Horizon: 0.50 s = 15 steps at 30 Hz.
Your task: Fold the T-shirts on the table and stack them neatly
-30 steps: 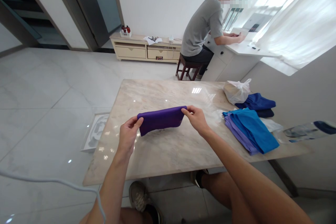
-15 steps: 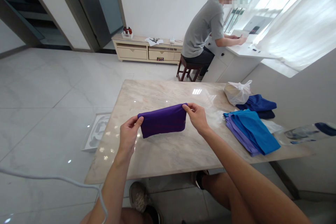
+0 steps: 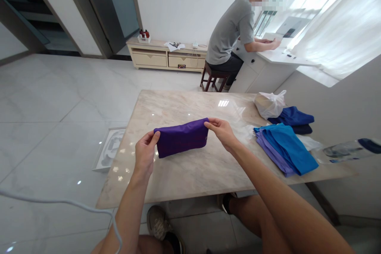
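Note:
A folded dark purple cloth [image 3: 181, 138] hangs a little above the marble table [image 3: 190, 174], stretched between my two hands. My left hand [image 3: 144, 154] pinches its left top corner, fingers closed on the fabric. My right hand [image 3: 222, 131] pinches the right top corner in the same way. The cloth's lower edge hangs free just over the tabletop.
A stack of folded blue and lilac cloths [image 3: 284, 147] lies at the table's right, with a dark blue cloth [image 3: 293, 117] and a white plastic bag [image 3: 269, 103] behind it. A plastic bottle [image 3: 342, 150] lies at the right edge. A person [image 3: 230, 33] sits at a far counter.
Both hands have lifted the purple cloth slightly and shifted it a little to the left; it now hangs deeper below my fingers than a second ago.

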Available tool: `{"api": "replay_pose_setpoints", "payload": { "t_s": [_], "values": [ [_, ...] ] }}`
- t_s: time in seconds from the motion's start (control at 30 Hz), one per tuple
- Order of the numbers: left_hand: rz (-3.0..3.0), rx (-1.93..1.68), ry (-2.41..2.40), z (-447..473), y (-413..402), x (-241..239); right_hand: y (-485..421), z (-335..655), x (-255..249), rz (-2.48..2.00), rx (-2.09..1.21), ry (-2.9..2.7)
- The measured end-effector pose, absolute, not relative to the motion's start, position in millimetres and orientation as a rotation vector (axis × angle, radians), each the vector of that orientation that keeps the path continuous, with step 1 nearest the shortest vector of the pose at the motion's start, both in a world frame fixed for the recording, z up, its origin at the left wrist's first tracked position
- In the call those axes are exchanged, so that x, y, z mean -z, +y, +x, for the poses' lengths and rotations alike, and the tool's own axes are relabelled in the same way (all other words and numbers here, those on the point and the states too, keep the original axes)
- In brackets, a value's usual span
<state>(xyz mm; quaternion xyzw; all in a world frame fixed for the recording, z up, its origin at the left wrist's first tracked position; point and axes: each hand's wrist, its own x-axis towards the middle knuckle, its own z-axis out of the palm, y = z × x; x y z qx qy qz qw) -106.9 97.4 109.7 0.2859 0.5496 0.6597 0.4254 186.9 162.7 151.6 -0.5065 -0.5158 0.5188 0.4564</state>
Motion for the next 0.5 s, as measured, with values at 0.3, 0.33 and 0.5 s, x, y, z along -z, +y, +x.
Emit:
{"api": "replay_pose_setpoints", "payload": {
  "t_s": [0.3,0.33,0.5],
  "values": [
    [0.986,-1.652,1.473,-104,92,-117,166,190,-153,-1.380,-0.799,-1.408],
    [1.075,-1.651,1.524,-104,91,-119,165,191,-154,-1.378,-0.713,-1.455],
    [1.450,-1.592,1.597,-102,84,-127,162,194,-161,-1.285,-0.564,-1.599]
  ]
}}
